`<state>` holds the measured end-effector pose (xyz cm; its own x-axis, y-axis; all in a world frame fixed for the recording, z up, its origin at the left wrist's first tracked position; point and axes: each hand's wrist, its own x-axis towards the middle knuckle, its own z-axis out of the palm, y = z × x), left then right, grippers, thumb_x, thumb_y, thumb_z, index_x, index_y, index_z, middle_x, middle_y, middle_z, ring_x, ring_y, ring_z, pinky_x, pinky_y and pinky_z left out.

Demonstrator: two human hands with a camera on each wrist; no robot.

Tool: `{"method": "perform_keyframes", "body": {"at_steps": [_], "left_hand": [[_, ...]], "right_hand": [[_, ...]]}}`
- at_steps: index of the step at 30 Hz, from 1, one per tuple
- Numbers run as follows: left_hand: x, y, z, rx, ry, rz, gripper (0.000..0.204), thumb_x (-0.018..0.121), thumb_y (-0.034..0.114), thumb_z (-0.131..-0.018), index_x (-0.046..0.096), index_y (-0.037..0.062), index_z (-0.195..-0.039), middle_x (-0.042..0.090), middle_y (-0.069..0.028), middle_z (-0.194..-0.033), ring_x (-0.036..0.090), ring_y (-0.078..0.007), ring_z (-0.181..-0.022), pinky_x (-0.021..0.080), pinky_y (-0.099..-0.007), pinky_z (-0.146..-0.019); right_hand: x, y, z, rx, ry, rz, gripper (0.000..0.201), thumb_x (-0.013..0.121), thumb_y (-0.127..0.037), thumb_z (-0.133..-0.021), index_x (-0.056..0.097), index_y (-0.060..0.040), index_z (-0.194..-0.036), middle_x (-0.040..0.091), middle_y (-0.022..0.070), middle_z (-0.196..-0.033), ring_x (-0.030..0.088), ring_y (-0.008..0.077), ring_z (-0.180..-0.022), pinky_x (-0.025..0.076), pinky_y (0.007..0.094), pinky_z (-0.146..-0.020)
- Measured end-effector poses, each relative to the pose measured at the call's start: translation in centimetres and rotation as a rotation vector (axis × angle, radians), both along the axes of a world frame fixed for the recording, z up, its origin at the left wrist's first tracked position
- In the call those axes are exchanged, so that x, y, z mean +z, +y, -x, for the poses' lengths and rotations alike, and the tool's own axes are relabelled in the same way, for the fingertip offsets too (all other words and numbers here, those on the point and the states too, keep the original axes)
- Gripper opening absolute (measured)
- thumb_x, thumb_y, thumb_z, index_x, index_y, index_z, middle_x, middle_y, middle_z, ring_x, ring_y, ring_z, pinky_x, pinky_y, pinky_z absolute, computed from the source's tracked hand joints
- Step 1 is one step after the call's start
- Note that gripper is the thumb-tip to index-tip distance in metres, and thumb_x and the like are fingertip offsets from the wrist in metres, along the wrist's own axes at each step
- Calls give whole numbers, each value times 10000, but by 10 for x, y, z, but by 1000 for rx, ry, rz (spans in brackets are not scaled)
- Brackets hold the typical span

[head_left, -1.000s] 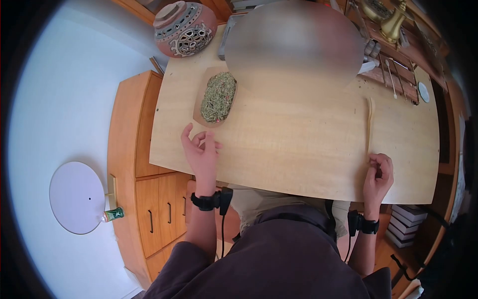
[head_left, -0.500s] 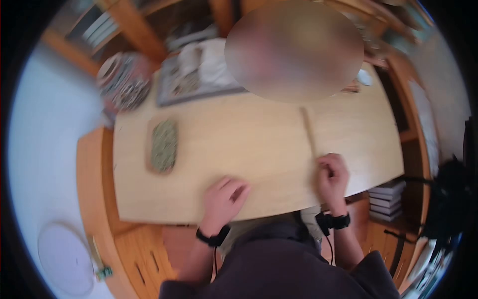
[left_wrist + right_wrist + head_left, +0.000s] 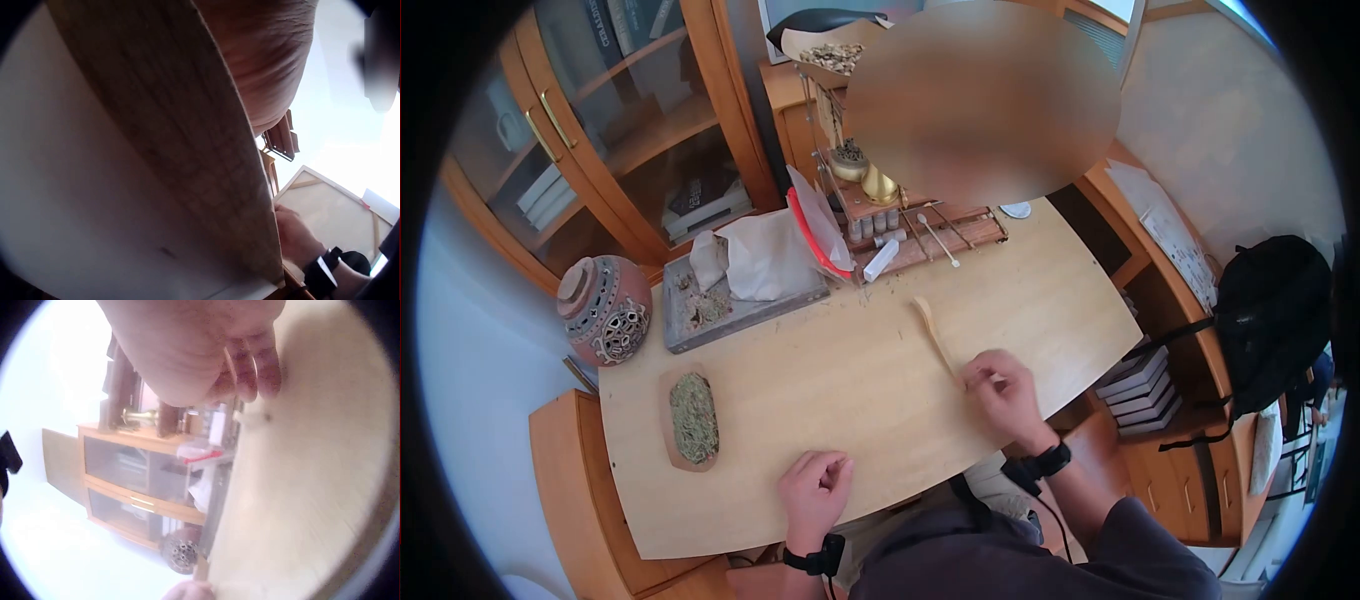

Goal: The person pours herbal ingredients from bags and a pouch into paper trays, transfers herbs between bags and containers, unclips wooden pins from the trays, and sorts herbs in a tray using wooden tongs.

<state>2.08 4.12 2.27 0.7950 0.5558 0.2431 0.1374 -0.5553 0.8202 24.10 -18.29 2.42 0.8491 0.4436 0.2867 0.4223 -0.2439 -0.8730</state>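
Observation:
In the head view my right hand (image 3: 1005, 398) is at the right part of the wooden table (image 3: 850, 400), its fingers curled at the near end of a slim pale wooden scoop (image 3: 938, 338), which they seem to pinch. The scoop's far end points away over the tabletop. By the front edge rests my left hand (image 3: 813, 490), fingers loosely curled and holding nothing visible. Left of it lies a paper tray (image 3: 670, 420) filled with dried green herb (image 3: 694, 415). The right wrist view shows the hand (image 3: 206, 350) with the scoop tip (image 3: 250, 417) beyond its fingers.
A grey tray (image 3: 750, 328) with paper bags stands at the back left, beside a patterned pot (image 3: 608, 312). Behind the scoop are a red-edged bag (image 3: 812, 238), a wooden rack (image 3: 985, 230) with thin tools, and brass ware (image 3: 879, 186). A blurred patch hides the top middle.
The head view has swung up and right, bringing in the cabinet and back of the table. My left hand has moved away from the herb tray and curled loosely. My right hand stays at the scoop.

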Motion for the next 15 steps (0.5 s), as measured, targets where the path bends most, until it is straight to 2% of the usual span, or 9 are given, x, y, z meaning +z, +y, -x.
{"method": "perform_keyframes", "body": {"at_steps": [2, 4, 6, 8, 11, 13, 15], "left_hand": [[1, -1, 0, -8, 3, 6, 65, 781, 72, -828, 730, 49, -861, 628, -45, -715, 550, -102, -534, 447, -243, -504], [0, -1, 0, -18, -8, 11, 64, 781, 74, -829, 730, 50, -860, 630, -46, -717, 555, -102, -536, 452, -243, -506], [0, -1, 1, -23, -19, 14, 64, 780, 76, -830, 730, 51, -859, 633, -47, -719, 561, -102, -538, 456, -242, -508], [1, -2, 1, -18, -34, 26, 56, 770, 11, -812, 728, 25, -846, 621, -47, -704, 538, -92, -547, 436, -233, -511], [0, -2, 2, -9, -30, 13, 55, 772, 20, -815, 730, 27, -850, 621, -46, -705, 544, -95, -551, 444, -238, -515], [2, -3, 2, -5, -40, 14, 52, 771, 27, -818, 730, 28, -851, 621, -47, -706, 547, -98, -554, 449, -240, -519], [1, -2, 4, 7, -45, 12, 50, 770, 34, -822, 731, 29, -852, 621, -47, -707, 551, -102, -558, 454, -242, -523]], "right_hand": [[26, -9, -36, -77, 44, -68, 172, 600, 21, -897, 721, -37, -1004, 667, 20, -930, 622, 74, -767, 515, 257, -583], [80, -16, -76, -136, -2, -212, 141, 612, -42, -959, 699, -27, -1069, 672, 21, -941, 616, 70, -755, 497, 221, -551], [142, -23, -122, -174, -222, -302, 226, 637, -171, -1002, 665, -2, -1148, 650, 14, -880, 599, 61, -684, 470, 200, -511], [207, -18, -146, -301, -277, -296, 294, 642, -252, -1007, 663, -6, -1168, 638, 18, -856, 592, 67, -664, 463, 195, -508], [267, -8, -193, -322, -301, -280, 397, 661, -344, -1000, 630, 6, -1184, 614, -5, -810, 575, 41, -627, 446, 182, -488], [294, 3, -210, -316, -57, -132, 422, 677, -382, -984, 632, 5, -1143, 616, -7, -791, 581, 44, -611, 439, 187, -473], [301, 10, -229, -303, 10, -120, 379, 673, -362, -988, 639, -1, -1098, 621, -2, -793, 588, 46, -615, 437, 189, -467]]}}
